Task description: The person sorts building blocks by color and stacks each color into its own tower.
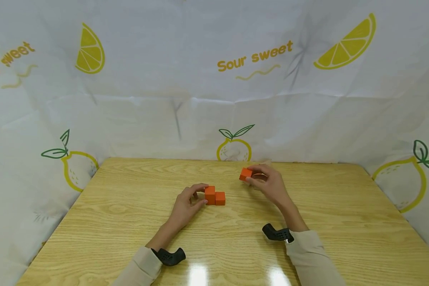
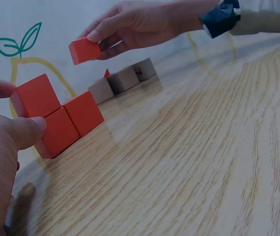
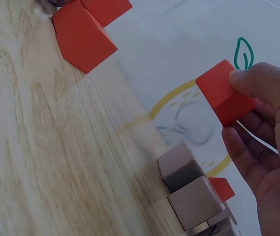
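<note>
Wood-grain tabletop [image 1: 236, 246] extends on the near side and both flanks of the two-block orange stack [image 1: 209, 195]; the far table edge [image 1: 164, 160] runs behind the stack along a printed backdrop [image 1: 146, 127]. Left hand [image 1: 184, 206]: thumb and fingertip part-spread, clamped on the stack; an orange side block [image 1: 220, 199] stands against the stack's right. Right hand [image 1: 271, 184]: thumb and fingers clamped on a single orange block [image 1: 245, 174] off the table, beyond and right of the stack; grey-brown blocks [image 2: 123, 80] stand in a row beyond the stack.
</note>
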Demonstrator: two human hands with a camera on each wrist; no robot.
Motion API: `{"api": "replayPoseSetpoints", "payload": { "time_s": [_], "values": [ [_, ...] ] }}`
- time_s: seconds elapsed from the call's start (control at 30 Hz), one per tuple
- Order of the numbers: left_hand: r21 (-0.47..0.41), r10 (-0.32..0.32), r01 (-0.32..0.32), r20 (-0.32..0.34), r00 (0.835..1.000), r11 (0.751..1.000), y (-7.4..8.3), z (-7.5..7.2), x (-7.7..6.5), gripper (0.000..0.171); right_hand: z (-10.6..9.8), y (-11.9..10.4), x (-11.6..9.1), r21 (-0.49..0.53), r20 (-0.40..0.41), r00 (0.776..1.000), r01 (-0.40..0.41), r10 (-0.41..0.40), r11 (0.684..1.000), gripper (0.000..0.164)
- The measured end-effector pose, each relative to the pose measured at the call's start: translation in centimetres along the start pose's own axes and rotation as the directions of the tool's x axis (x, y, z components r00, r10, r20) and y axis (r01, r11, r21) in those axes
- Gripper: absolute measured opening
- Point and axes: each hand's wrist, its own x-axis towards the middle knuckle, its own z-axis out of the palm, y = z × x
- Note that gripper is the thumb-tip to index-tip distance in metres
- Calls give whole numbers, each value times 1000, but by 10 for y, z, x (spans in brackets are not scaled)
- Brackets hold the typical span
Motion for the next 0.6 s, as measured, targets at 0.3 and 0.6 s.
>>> {"api": "replayPoseSetpoints", "payload": {
  "time_s": [0.3,0.6],
  "values": [
    [2,9,-9,-3,1000,1000,-1,0,0,46,7,-7,-1,16,80,997,-8,7,1000,33],
    [9,1,-1,-1,1000,1000,1,0,0,45,20,16,-1,60,139,990,-14,5,998,32]
  ]
}}
